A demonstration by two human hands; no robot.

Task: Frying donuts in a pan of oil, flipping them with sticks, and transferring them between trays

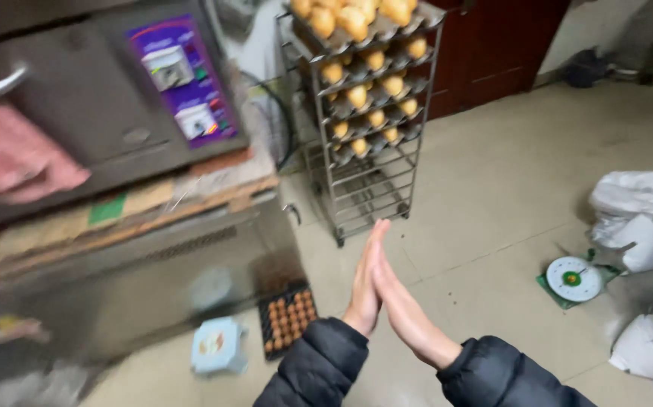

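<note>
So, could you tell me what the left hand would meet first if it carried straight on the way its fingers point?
Probably the metal tray rack. The left hand, pressed flat against the right hand, points up-frame toward the rack's base; only bare floor shows between, though depth is unclear.

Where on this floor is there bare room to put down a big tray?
The widest bare tiles lie between the metal rack of golden buns, the white sacks and the round white-and-green dial scale. It is crowded at lower left, where the dark egg tray and pale blue stool sit against the steel counter.
</note>
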